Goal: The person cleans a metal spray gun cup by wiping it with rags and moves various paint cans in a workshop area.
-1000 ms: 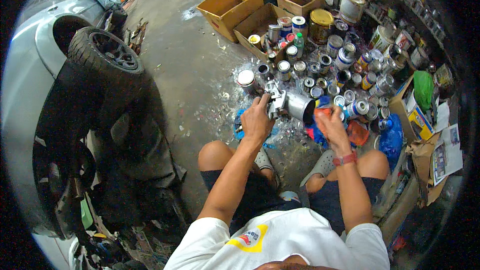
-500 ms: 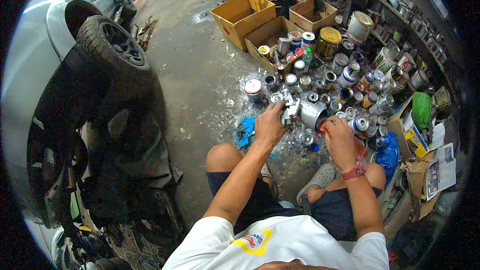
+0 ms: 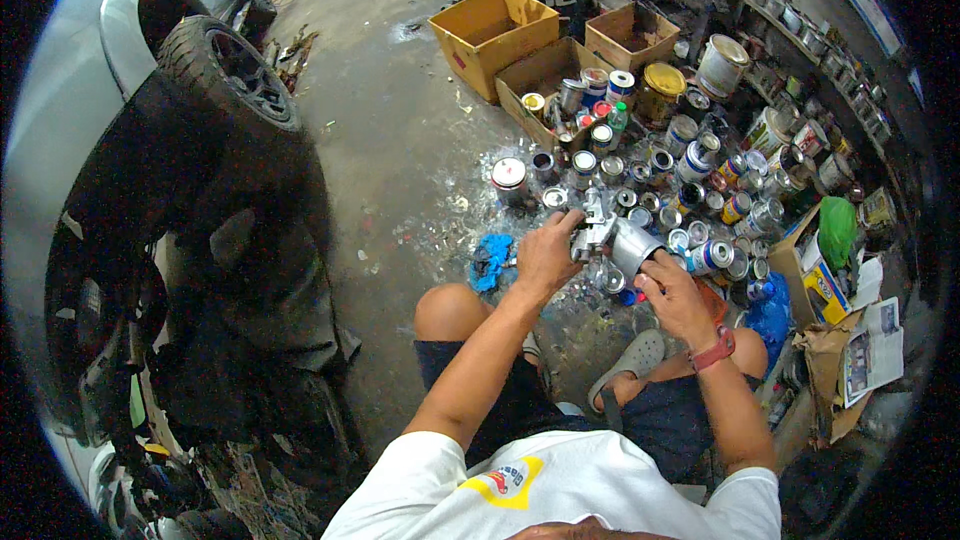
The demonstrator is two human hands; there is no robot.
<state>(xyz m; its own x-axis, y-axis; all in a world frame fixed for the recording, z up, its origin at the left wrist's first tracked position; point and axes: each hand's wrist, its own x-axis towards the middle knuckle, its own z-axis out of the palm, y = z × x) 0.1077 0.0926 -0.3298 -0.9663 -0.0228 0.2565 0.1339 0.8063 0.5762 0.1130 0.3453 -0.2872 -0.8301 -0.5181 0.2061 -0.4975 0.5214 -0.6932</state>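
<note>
A silver spray gun (image 3: 595,228) with a metal cup (image 3: 632,244) is held up in front of me, above the paint-spattered floor. My left hand (image 3: 547,252) is closed around the gun body at its left side. The cup lies tilted, its mouth turned toward my right hand (image 3: 676,292). Fingers of that hand are bent at the cup's mouth, some of them partly hidden by its rim. A bit of red shows at the fingertips; I cannot make out what it is. Below the left hand, a crumpled blue glove or cloth (image 3: 490,262) lies on the floor.
Several paint cans (image 3: 690,160) crowd the floor beyond my hands. Behind them stand a yellow box (image 3: 480,45) and a cardboard box (image 3: 520,80). Shelves with cans (image 3: 800,30) line the right. A blue plastic bag (image 3: 768,315) lies near my knee; a car wheel (image 3: 230,70) is at left.
The cup has tilted further down to the right. My right hand has shifted slightly right and down, its fingers now farther around the cup's mouth. Less of the red thing shows.
</note>
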